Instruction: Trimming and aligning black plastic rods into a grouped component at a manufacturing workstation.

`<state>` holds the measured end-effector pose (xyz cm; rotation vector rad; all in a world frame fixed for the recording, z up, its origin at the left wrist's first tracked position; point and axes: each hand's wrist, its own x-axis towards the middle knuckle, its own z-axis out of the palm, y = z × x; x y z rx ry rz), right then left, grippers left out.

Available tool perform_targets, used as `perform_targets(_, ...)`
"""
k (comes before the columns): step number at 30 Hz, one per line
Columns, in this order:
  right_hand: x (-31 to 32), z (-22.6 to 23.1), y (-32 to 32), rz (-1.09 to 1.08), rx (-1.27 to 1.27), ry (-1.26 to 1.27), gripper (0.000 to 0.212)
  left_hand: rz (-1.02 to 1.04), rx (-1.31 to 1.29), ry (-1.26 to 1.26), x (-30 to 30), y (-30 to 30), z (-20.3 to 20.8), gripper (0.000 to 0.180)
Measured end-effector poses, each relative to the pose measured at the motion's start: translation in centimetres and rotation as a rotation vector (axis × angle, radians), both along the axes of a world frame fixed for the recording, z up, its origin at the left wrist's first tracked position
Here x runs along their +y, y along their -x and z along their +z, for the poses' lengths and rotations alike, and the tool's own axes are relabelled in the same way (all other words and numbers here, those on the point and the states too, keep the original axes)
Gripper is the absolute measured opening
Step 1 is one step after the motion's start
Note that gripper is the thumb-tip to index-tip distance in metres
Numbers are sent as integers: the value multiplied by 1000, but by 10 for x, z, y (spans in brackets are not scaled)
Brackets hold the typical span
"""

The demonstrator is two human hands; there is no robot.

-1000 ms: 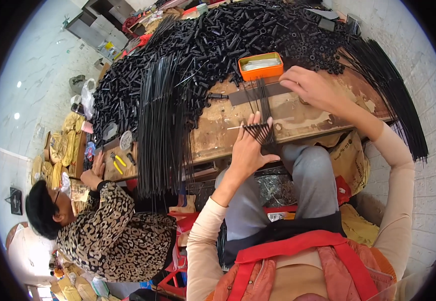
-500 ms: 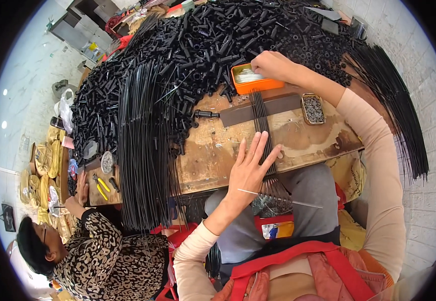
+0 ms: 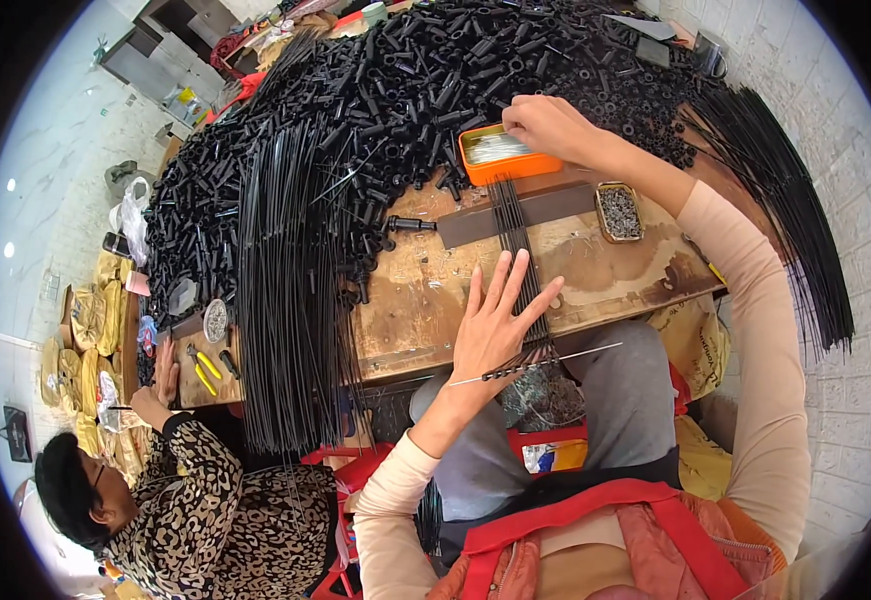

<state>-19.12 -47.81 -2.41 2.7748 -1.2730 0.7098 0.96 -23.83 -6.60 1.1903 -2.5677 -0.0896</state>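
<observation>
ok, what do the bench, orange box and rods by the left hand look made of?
Bench: wood, likely plywood; worn, blotchy tan surface.
Orange box: plastic or painted metal, can't tell; smooth, even colour.
Rods by the left hand: maybe coated wire or plastic; thin, straight, black, finish unclear.

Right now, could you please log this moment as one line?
Left hand: spread over black rods; Right hand: at orange box of pale sticks; Nearby: dark strip
</observation>
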Motion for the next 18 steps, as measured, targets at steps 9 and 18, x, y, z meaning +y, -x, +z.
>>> perform_targets(9,53,-16,-12,208,-92,-74,16,11,-83,56,-3,1,-5,90)
perform_targets(18,46,-19,-5,177,-72,-2,17,20,-84,86,-2,4,-2,92)
